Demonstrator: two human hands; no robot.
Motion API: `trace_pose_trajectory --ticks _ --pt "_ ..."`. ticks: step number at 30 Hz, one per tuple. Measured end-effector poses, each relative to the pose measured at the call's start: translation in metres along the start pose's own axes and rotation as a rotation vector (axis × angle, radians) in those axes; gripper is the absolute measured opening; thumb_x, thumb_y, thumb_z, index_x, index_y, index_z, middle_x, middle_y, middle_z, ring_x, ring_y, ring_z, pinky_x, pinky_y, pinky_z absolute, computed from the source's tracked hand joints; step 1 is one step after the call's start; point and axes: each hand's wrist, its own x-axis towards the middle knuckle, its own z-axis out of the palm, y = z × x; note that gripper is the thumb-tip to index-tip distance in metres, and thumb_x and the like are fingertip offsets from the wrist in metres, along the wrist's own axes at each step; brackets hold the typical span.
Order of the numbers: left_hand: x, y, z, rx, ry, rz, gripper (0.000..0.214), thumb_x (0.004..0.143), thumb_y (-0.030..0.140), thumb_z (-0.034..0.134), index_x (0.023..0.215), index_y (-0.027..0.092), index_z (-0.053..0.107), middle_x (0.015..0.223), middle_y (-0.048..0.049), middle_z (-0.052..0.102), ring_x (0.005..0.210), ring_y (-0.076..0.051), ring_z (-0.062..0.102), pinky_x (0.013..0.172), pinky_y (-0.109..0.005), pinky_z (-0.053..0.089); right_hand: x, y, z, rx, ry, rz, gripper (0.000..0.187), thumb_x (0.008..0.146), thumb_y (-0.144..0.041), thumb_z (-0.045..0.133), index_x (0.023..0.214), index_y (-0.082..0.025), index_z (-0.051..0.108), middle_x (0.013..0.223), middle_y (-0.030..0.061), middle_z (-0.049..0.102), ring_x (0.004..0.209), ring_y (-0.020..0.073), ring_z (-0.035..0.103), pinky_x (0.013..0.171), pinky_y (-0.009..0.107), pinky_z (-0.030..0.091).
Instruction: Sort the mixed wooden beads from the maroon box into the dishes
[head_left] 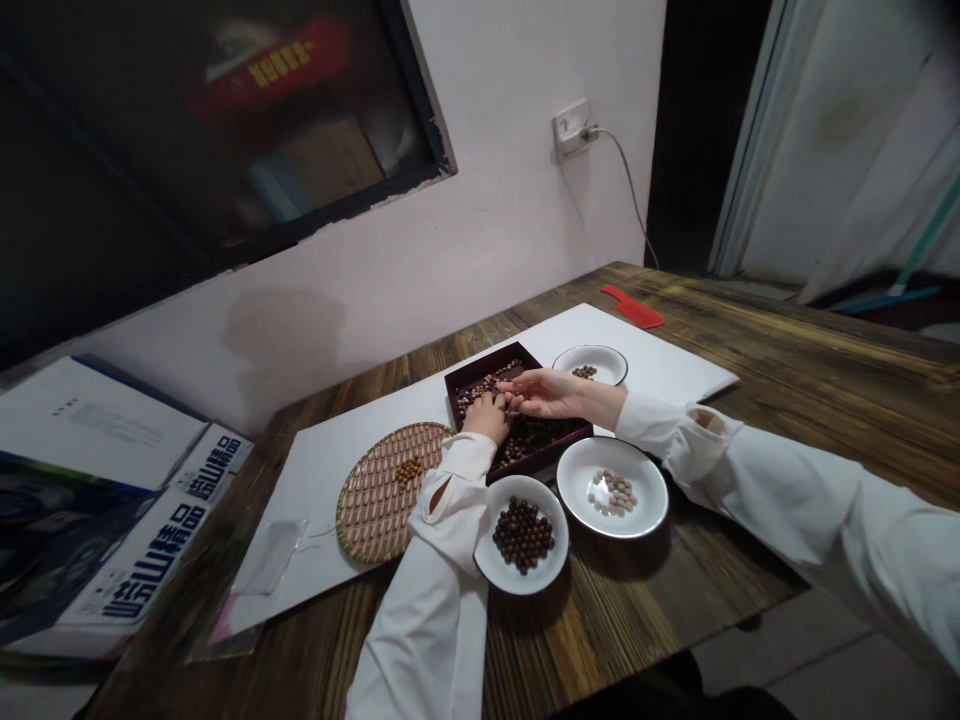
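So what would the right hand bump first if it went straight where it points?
Most likely the left hand, right in front of it over the dark red tray. Depth is unclear, so the right hand might just slip past.

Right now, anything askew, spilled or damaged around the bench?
The dark window frame looks chipped: its edge is ragged against the wall near the lower right corner. A red comb-like item lies apart from the beads, beyond the white board, possibly just set aside. I can make out no spilled beads.
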Motion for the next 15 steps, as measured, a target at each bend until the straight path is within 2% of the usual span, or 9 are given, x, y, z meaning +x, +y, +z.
trace_pose_trajectory --ticks 6,15 --pt "0.0024 -0.0018 0.0043 -0.004 0.025 0.002 0.048 0.094 0.040 0.029 0.133 0.015 0.042 0.129 -0.0147 0.047 0.116 -0.029 0.048 0.095 -0.038 0.039 -0.0037 0.0029 0.0072 0.050 0.042 -0.037 0.036 0.082 0.000 0.029 0.114 -0.004 0.045 0.089 0.0117 0.055 0.070 0.0094 0.060 0.058 0.015 0.055" --pt "0.0084 -0.0046 0.0065 -0.055 0.001 0.024 0.047 0.093 0.038 0.030 0.133 0.018 0.046 0.129 -0.0150 0.050 0.116 -0.030 0.049 0.094 -0.039 0.039 -0.0023 0.0039 0.0038 0.056 -0.044 -0.027 0.061 0.067 0.011 0.029 0.126 0.000 0.036 0.107 0.0193 0.056 0.090 0.0145 0.066 0.070 0.018 0.058"
